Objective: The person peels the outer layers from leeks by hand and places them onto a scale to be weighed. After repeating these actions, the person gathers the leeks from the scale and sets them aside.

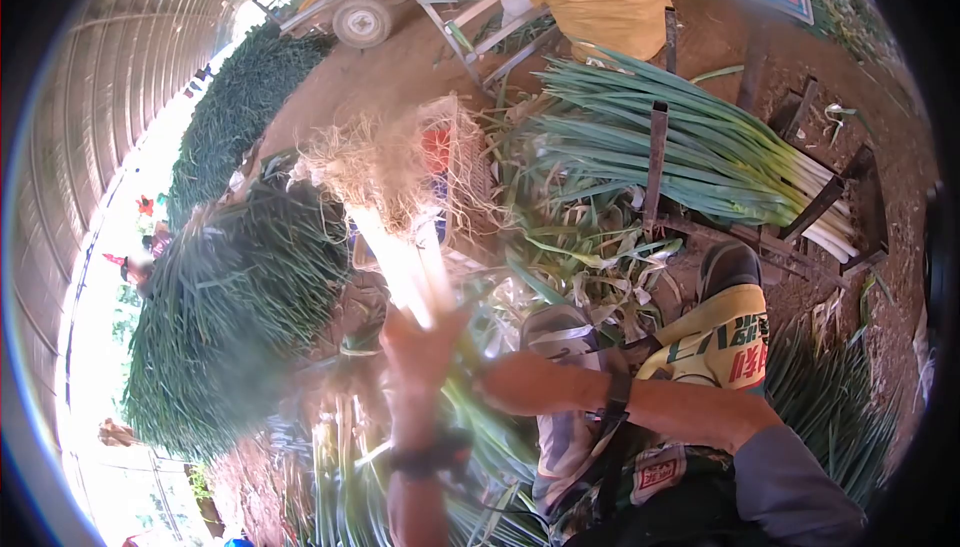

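A bunch of green onions point(405, 267), with white stems and tangled pale roots, stands tilted up in the middle of the view. My left hand point(415, 347) is wrapped round it below the white part, somewhat blurred. Beside it, lower on the green part of the stalks, is my right hand point(505, 384); motion smears its fingers, and how they lie on the stalks cannot be made out. Both wrists carry dark bands. More onion stalks point(345, 467) lie below my left forearm.
Trimmed onions point(680, 142) rest across a rusty metal frame point(655, 167). Large onion piles point(240, 297) rise at left. Loose leaves point(600, 267) litter the ground near my shoes point(728, 269). A yellow sack point(610, 12) and a wheeled cart point(362, 22) stand at the back.
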A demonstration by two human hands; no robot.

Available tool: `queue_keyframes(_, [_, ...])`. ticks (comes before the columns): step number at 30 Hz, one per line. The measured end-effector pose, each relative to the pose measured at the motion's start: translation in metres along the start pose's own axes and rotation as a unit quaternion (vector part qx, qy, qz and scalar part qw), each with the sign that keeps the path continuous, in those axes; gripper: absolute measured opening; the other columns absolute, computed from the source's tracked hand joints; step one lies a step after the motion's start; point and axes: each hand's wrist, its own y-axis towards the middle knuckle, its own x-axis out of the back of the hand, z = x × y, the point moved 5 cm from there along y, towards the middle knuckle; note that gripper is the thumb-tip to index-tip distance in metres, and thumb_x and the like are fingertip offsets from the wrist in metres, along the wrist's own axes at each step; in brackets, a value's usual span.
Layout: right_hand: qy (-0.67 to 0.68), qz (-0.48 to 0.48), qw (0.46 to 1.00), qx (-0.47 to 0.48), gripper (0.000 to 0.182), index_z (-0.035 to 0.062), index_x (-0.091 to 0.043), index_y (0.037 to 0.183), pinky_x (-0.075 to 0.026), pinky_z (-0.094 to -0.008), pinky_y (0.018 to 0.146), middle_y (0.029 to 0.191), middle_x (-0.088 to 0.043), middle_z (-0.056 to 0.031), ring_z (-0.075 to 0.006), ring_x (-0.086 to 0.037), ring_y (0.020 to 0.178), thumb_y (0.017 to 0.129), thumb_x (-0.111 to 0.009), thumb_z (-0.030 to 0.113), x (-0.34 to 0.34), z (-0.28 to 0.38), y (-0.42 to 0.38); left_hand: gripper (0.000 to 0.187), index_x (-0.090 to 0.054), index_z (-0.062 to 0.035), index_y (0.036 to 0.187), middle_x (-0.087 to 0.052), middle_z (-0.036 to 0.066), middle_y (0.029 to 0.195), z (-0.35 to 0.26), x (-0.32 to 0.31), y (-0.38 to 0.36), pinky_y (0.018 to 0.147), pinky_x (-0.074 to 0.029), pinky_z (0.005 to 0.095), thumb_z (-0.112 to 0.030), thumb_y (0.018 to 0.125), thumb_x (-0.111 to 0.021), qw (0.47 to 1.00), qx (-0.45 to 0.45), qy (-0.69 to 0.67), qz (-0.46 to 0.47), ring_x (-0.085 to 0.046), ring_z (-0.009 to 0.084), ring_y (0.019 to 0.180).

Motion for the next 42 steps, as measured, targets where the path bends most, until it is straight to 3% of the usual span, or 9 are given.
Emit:
queue_keyframes(4, [0.032,0.070,0.994,-0.081,0.021,0.0020,-0.065,0.095,-0.053,-0.0514,0.072,0.084,-0.068,-0.0215,-0.0403,-0.068,0.078,0.096,-0.056,0.021,0.022,0.028,0.007,0.042,-0.066,0.0058,0.107,-0.071,0.011,0.094,0.005,0.004,0.001,0.073,-0.057,0.0322,-0.007,0.071,-0.084,0.999,-0.030,-0.034,0.018,-0.067,0.0191,0.083])
queue_keyframes(9, [0.151,0.071,0.986,0.001,0.021,0.0030,-0.064,0.097,-0.053,-0.0471,0.071,0.083,-0.066,-0.0201,-0.0368,-0.068,0.078,0.094,-0.061,0.024,0.059,0.042,-0.034,0.046,-0.065,0.0055,0.106,-0.068,0.011,0.090,0.013,0.046,0.007,0.074,-0.055,0.0346,-0.012,0.065,-0.079,0.994,0.018,-0.111,-0.013,-0.067,0.0229,0.081])
queue_keyframes(14, [-0.030,-0.064,0.996,0.046,0.019,0.0052,-0.067,0.109,-0.053,-0.0402,0.060,0.081,-0.065,-0.0194,-0.0292,-0.069,0.071,0.092,-0.064,0.013,0.118,0.049,-0.058,0.048,-0.064,0.0039,0.106,-0.065,0.011,0.085,0.029,0.108,0.007,0.068,-0.057,0.0353,-0.010,0.063,-0.079,0.982,-0.007,-0.173,-0.074,-0.066,0.0235,0.073])
queue_keyframes(18, [-0.323,-0.142,0.936,-0.011,0.057,0.0031,-0.051,0.139,-0.052,-0.0395,0.049,0.090,-0.061,-0.0155,-0.0285,-0.063,0.060,0.087,-0.069,0.018,0.162,0.050,-0.023,0.055,-0.059,0.0045,0.112,-0.067,0.014,0.086,0.023,0.127,-0.007,0.063,-0.059,0.0368,-0.010,0.063,-0.078,0.973,-0.052,-0.215,-0.064,-0.067,0.0258,0.068])
queue_keyframes(21, [-0.302,-0.115,0.946,0.034,0.052,-0.0012,-0.048,0.128,-0.052,-0.0397,0.046,0.085,-0.060,-0.0165,-0.0290,-0.062,0.055,0.085,-0.072,0.018,0.143,0.067,0.005,0.059,-0.057,0.0048,0.116,-0.067,0.015,0.088,0.022,0.132,-0.012,0.063,-0.059,0.0371,-0.009,0.062,-0.078,0.970,-0.056,-0.229,-0.063,-0.067,0.0260,0.068])
queue_keyframes(24, [-0.108,-0.092,0.983,0.113,0.044,-0.0013,-0.049,0.113,-0.052,-0.0411,0.046,0.087,-0.059,-0.0159,-0.0289,-0.062,0.054,0.084,-0.072,0.021,0.101,0.091,0.024,0.054,-0.059,0.0056,0.113,-0.067,0.013,0.088,0.001,0.123,-0.021,0.066,-0.058,0.0364,-0.006,0.063,-0.077,0.977,-0.029,-0.194,-0.086,-0.068,0.0256,0.070])
queue_keyframes(27, [-0.132,0.002,0.989,0.067,0.041,-0.0036,-0.049,0.113,-0.052,-0.0438,0.050,0.087,-0.058,-0.0158,-0.0295,-0.063,0.057,0.087,-0.069,0.022,0.054,0.103,0.044,0.047,-0.062,0.0057,0.107,-0.067,0.011,0.088,-0.012,0.107,-0.025,0.070,-0.057,0.0347,-0.004,0.064,-0.078,0.973,-0.012,-0.197,-0.124,-0.068,0.0235,0.073])
queue_keyframes(33, [-0.097,-0.055,0.986,0.122,0.026,-0.0027,-0.051,0.104,-0.048,-0.0438,0.058,0.076,-0.057,-0.0113,-0.0319,-0.063,0.065,0.091,-0.061,0.018,0.037,0.089,0.053,0.043,-0.063,0.0058,0.105,-0.067,0.010,0.089,-0.018,0.094,-0.029,0.073,-0.056,0.0334,-0.002,0.065,-0.078,0.969,0.013,-0.206,-0.132,-0.066,0.0217,0.074])
queue_keyframes(42, [-0.090,-0.004,0.956,0.281,0.021,0.0046,-0.057,0.099,-0.048,-0.0436,0.047,0.065,-0.059,-0.0060,-0.0273,-0.064,0.055,0.084,-0.066,0.017,-0.012,0.077,0.009,0.053,-0.060,0.0063,0.113,-0.066,0.012,0.088,0.000,0.106,-0.022,0.066,-0.058,0.0354,-0.003,0.064,-0.076,0.963,-0.039,-0.240,-0.118,-0.066,0.0239,0.071])
